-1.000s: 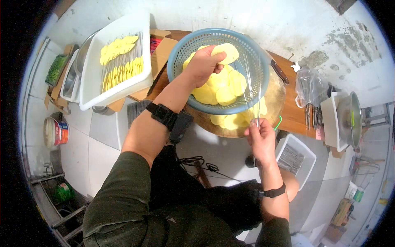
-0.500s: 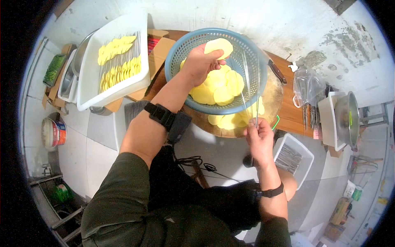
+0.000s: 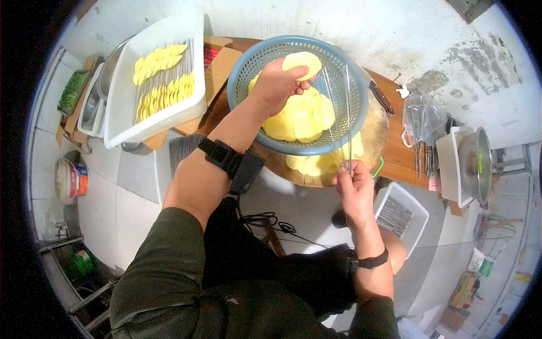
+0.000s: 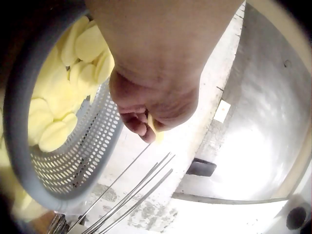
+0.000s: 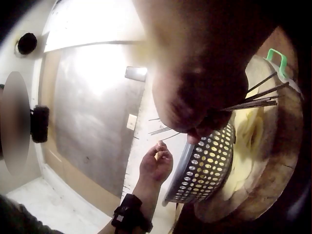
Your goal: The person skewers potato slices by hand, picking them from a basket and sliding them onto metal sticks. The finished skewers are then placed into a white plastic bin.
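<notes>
My left hand (image 3: 274,89) pinches a round yellow potato slice (image 3: 303,62) between thumb and fingers, above a blue-grey plastic colander (image 3: 244,59). More potato slices (image 3: 300,117) are heaped inside it. Low at the colander's near right side, my right hand (image 3: 355,189) grips several thin metal skewers (image 3: 348,107) pointing up and fanned apart. In the left wrist view, one skewer (image 4: 119,179) has its tip right at the edge of the pinched slice, while the others spread to its right. Loose slices (image 3: 310,165) lie on the round wooden board (image 3: 375,135) beneath.
A white tub (image 3: 121,121) at left holds skewers threaded with yellow slices. A knife (image 3: 381,99) lies right of the colander. Bare skewers fill a white bin (image 3: 418,226) low at right. A plastic bag (image 3: 424,116) and a steel bowl (image 3: 483,164) stand farther right.
The left hand has shifted slightly left with the slice, then held nearly still. The skewer tips have swung left, bringing one close to the slice's edge.
</notes>
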